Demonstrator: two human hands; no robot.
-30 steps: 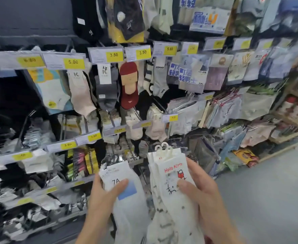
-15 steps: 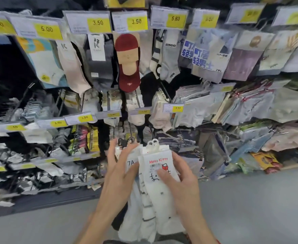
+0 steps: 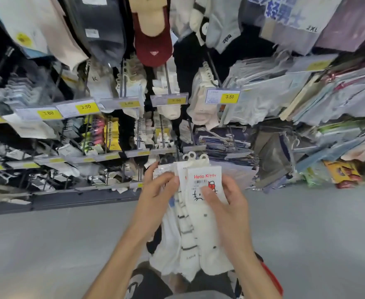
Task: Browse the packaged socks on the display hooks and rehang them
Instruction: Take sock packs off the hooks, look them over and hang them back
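I hold a stack of white packaged socks low in front of the display. The front pack is the Hello Kitty socks (image 3: 201, 214), white with a red label and small white plastic hangers on top. My right hand (image 3: 226, 203) grips this pack from the right, thumb pressed on its face. My left hand (image 3: 155, 190) pinches the top of the white sock pack behind (image 3: 168, 238), whose card is mostly hidden by my fingers. The display hooks (image 3: 162, 134) with hanging socks are just above and behind my hands.
The sock wall fills the upper view, with yellow price tags (image 3: 229, 97) on rails and a dark red sock (image 3: 153, 44) hanging above. Piled packaged goods (image 3: 306, 100) crowd the right. A grey floor (image 3: 47, 244) lies below, and a dark base shelf (image 3: 80, 201) runs at left.
My view has tilted down and closer to the lower racks. Both hands have drawn together, bringing the left pack behind the Hello Kitty pack into one stack.
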